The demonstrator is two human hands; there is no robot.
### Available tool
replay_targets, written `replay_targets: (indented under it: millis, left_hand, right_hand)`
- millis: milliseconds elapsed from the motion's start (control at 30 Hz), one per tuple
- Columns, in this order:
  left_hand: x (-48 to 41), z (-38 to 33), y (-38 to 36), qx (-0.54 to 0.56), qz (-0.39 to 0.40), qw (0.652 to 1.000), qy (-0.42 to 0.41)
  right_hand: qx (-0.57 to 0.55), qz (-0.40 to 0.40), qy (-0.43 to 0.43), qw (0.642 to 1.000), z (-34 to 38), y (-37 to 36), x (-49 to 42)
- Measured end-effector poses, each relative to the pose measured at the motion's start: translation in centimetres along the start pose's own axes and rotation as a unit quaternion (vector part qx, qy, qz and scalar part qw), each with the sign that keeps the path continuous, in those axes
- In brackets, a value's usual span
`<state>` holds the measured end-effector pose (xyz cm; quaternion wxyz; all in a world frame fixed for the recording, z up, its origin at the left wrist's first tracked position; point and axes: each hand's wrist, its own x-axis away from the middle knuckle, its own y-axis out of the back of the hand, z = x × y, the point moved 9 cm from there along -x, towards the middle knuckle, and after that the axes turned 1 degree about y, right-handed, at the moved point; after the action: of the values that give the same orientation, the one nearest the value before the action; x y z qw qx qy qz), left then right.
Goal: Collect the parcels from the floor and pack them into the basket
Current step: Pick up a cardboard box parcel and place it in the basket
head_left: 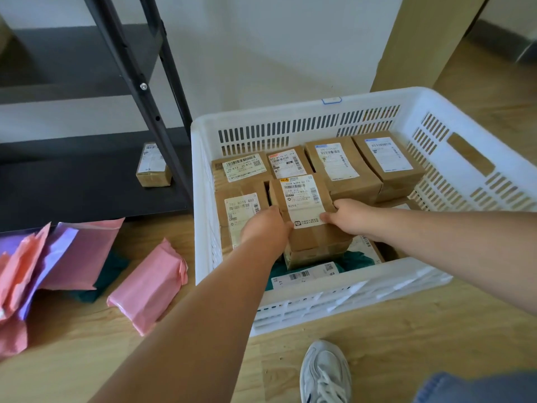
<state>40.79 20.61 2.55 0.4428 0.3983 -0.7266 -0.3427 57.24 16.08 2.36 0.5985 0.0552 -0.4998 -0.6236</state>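
A white slatted plastic basket [313,123] stands on the wooden floor, holding several brown cardboard parcels with white labels. My left hand [266,226] and my right hand [350,216] grip one labelled brown parcel [303,199] from either side, inside the basket near its middle. It rests on top of other parcels, with teal bags [356,260] below. On the floor to the left lie a pink mailer bag [148,286] and a pile of pink and purple mailer bags [52,257].
A black metal shelf rack [139,91] stands at the left, with one small brown box [153,165] on its lowest shelf. A tall cardboard sheet [412,39] leans behind the basket. My grey sneaker [325,373] is just in front of the basket.
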Motion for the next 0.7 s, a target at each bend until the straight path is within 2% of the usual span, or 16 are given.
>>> replay_targets:
  millis: [167,333,533,700]
  left_hand:
    - [-0.3,0.4,-1.0,-0.004,0.032,0.999,-0.031]
    - [-0.6,0.5,-1.5,-0.033,0.056,0.998,0.026]
    - [-0.1,-0.5,-1.1,-0.075,0.046,0.995,0.038]
    - [0.3,-0.4,-0.3,-0.039,-0.006,0.999,-0.029]
  right_hand:
    - [0.012,-0.017,-0.017,1.0,-0.4,0.3,-0.5]
    - [0.028,-0.03,-0.041,0.998,-0.4,-0.4,-0.6]
    - [0.029,-0.026,-0.081,0.996,-1.1,-0.8,-1.1]
    - [-0.01,0.005,-0.087,0.996,-1.5,-0.7,-1.4]
